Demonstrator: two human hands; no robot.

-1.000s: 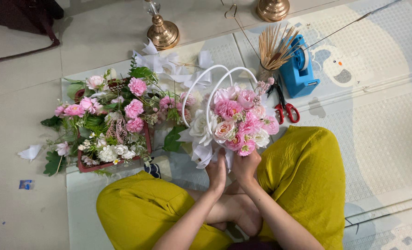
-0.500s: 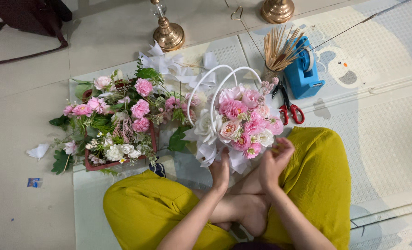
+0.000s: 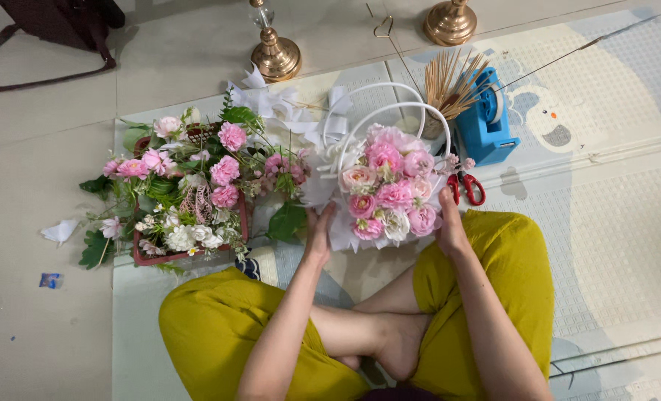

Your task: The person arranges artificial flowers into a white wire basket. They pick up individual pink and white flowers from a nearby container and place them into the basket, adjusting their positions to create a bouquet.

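- Play mat point(image 3: 612, 245): covers the floor; person sits cross-legged at 6 o'clock, work laid within arm's reach.
- Red tray of loose flowers point(image 3: 185, 200): at 9 o'clock, just beside the arrangement, likely as stock.
- Flower basket point(image 3: 386, 189): centre, white hoop handles arching toward 12 o'clock.
- Left hand point(image 3: 318, 234) and right hand point(image 3: 449, 223): each pressed flat against a basket flank, apparently steadying it.
- Blue tape dispenser point(image 3: 486, 122), stick bundle point(image 3: 453, 82), red scissors point(image 3: 465, 187): clustered at 1 o'clock.
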